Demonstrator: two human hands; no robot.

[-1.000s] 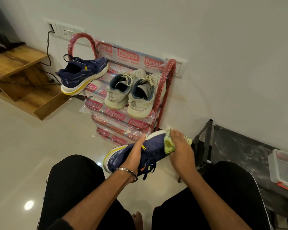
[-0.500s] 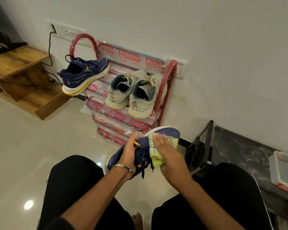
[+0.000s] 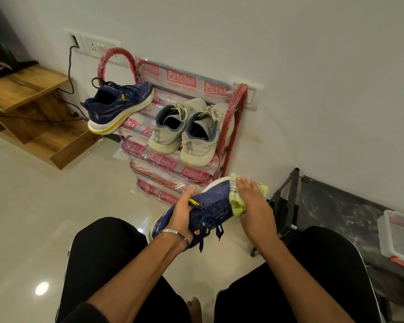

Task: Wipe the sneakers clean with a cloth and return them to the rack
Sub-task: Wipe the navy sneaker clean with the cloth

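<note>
My right hand has slid the yellow-green cloth from mid-shoe back to the toe, fingers pressing it flat; my left hand grips the navy sneaker over my lap, below the rack's front edge: toe nearly done

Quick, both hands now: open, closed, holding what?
Left hand: grips the navy sneaker.
Right hand: fingers flat, pressing the green cloth on the toe.

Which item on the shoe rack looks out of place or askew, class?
The navy sneaker on the rack: it sits at the top shelf's left end, angled, its heel jutting past the frame. The grey pair sits squarely. The rack also still wears its printed plastic wrap.
</note>
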